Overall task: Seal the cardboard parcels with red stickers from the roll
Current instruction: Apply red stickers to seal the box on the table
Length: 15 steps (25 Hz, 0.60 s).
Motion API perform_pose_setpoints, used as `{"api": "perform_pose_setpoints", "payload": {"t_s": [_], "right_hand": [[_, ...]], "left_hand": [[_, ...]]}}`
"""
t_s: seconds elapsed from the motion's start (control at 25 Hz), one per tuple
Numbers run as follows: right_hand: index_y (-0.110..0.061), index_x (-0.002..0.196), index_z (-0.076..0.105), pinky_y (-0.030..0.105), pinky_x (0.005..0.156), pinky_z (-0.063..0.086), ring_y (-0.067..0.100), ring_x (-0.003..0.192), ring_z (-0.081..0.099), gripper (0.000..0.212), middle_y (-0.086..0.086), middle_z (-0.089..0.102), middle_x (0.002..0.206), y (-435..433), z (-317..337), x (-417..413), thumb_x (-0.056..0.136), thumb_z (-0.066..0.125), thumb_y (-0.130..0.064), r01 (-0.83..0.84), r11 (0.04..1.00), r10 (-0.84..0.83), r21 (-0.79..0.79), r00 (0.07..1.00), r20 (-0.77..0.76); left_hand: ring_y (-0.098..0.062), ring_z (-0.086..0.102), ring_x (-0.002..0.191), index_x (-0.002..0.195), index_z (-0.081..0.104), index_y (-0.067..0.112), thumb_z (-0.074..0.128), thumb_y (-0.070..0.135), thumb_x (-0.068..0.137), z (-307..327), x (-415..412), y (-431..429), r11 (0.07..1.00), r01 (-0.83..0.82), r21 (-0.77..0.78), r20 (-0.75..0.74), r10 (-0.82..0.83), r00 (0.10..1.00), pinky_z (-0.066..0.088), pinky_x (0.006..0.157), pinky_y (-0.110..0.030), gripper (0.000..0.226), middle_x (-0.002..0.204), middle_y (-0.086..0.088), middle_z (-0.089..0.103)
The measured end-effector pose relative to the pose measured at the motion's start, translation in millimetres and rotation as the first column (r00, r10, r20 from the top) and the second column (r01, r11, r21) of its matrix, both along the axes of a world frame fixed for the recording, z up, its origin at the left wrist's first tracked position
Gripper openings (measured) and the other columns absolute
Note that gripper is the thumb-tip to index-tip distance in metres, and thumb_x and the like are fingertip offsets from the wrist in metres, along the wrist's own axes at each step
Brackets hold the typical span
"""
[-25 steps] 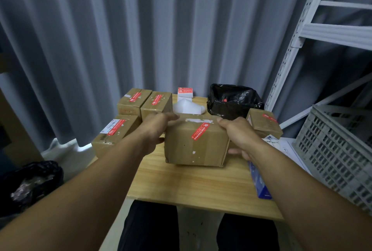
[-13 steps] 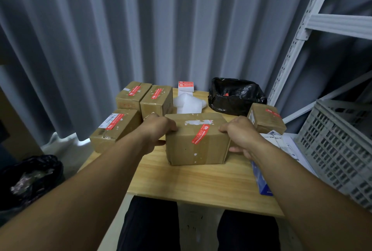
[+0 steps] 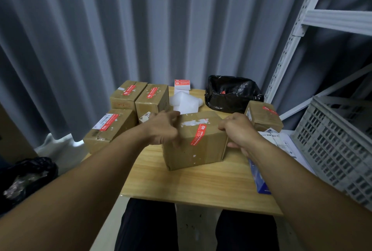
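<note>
A cardboard parcel lies in the middle of the wooden table, with a red sticker running over its top front edge. My left hand holds the parcel's left end, thumb on top; the hand is blurred. My right hand grips the right end, fingers over the top and thumb below. The sticker roll stands at the table's far edge, with loose white backing paper in front of it.
Three stickered parcels sit at the left, one more at the right. A black bag is at the back. Papers, a blue box, a grey crate and white shelving stand right.
The parcel has turned slightly, its left end swinging toward me. My left hand has shifted along the left end; my right hand keeps its grip.
</note>
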State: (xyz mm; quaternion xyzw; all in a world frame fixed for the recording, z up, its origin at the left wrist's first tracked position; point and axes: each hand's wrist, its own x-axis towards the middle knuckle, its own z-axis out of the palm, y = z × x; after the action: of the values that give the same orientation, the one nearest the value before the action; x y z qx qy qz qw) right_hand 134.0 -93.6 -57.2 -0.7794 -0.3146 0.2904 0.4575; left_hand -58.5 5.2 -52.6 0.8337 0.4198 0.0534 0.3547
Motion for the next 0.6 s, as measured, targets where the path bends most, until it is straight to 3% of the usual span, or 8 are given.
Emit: {"api": "perform_pose_setpoints", "payload": {"t_s": [0.08,0.16,0.24,0.28,0.36,0.44,0.52,0.6], "right_hand": [[-0.009,0.099,0.063,0.041,0.088,0.052,0.015,0.082,0.055,0.009,0.003,0.061,0.092,0,3,0,0.09,0.061,-0.012,0.003,0.998,-0.004,0.064,1.0,0.013],[-0.012,0.102,0.065,0.033,0.078,0.049,0.015,0.087,0.058,0.015,0.003,0.064,0.099,4,7,-1,0.087,0.065,-0.014,0.029,0.985,-0.033,0.17,0.999,0.024],[-0.022,0.107,0.064,0.032,0.081,0.052,0.016,0.094,0.061,0.029,0.001,0.065,0.109,10,15,-3,0.078,0.069,-0.025,0.114,0.953,-0.126,0.281,0.992,0.027],[-0.027,0.106,0.063,0.033,0.084,0.053,0.017,0.097,0.062,0.034,0.0,0.064,0.114,13,19,-2,0.073,0.069,-0.031,0.155,0.935,-0.183,0.319,0.981,0.059],[-0.032,0.096,0.061,0.023,0.074,0.053,0.016,0.099,0.06,0.027,-0.001,0.06,0.118,15,29,-3,0.069,0.067,-0.031,0.188,0.901,-0.265,0.39,0.952,0.152],[-0.028,0.084,0.063,0.025,0.071,0.053,0.018,0.097,0.062,0.014,-0.001,0.064,0.107,17,37,-7,0.071,0.067,-0.024,0.184,0.887,-0.277,0.424,0.946,0.169],[-0.021,0.079,0.067,0.034,0.068,0.054,0.019,0.079,0.065,0.005,-0.002,0.068,0.082,17,41,-15,0.077,0.068,-0.017,0.125,0.894,-0.175,0.431,0.981,0.078],[-0.015,0.077,0.068,0.029,0.058,0.046,0.013,0.063,0.057,0.008,-0.005,0.061,0.065,15,42,-25,0.083,0.067,-0.011,0.056,0.915,-0.063,0.399,0.998,0.003]], "left_hand": [[-0.035,0.039,0.137,0.146,0.044,0.034,0.075,0.041,0.041,4,1,0,1.0,-0.011,-0.013,0.006,0.011,1.0,0.039,0.111,-0.054,0.109,0.146,-0.005,0.05],[-0.025,0.055,0.117,0.133,0.053,0.031,0.082,0.029,0.054,5,2,1,0.993,-0.056,-0.099,0.129,0.069,0.989,0.051,0.097,-0.044,0.084,0.127,0.001,0.062],[-0.018,0.061,0.103,0.123,0.056,0.031,0.084,0.024,0.065,6,3,-3,0.971,-0.07,-0.23,0.245,0.127,0.961,0.055,0.085,-0.037,0.064,0.113,0.005,0.067],[-0.019,0.064,0.102,0.12,0.059,0.031,0.084,0.03,0.065,4,3,-3,0.958,-0.074,-0.278,0.278,0.154,0.948,0.057,0.085,-0.04,0.061,0.111,0.004,0.069],[-0.022,0.07,0.101,0.116,0.064,0.029,0.082,0.045,0.064,1,6,-5,0.929,-0.095,-0.357,0.34,0.223,0.914,0.06,0.084,-0.046,0.058,0.109,0.002,0.074],[-0.021,0.072,0.1,0.113,0.068,0.026,0.082,0.053,0.065,-2,11,-6,0.908,-0.116,-0.403,0.412,0.293,0.863,0.061,0.084,-0.047,0.057,0.106,0.001,0.076],[-0.016,0.072,0.101,0.115,0.069,0.024,0.085,0.057,0.062,-5,16,-7,0.893,-0.124,-0.432,0.48,0.344,0.807,0.062,0.084,-0.045,0.064,0.1,0.006,0.077],[-0.013,0.071,0.099,0.112,0.07,0.021,0.088,0.053,0.064,-9,22,-11,0.892,-0.102,-0.44,0.531,0.35,0.772,0.06,0.088,-0.042,0.061,0.088,0.012,0.076]]}}
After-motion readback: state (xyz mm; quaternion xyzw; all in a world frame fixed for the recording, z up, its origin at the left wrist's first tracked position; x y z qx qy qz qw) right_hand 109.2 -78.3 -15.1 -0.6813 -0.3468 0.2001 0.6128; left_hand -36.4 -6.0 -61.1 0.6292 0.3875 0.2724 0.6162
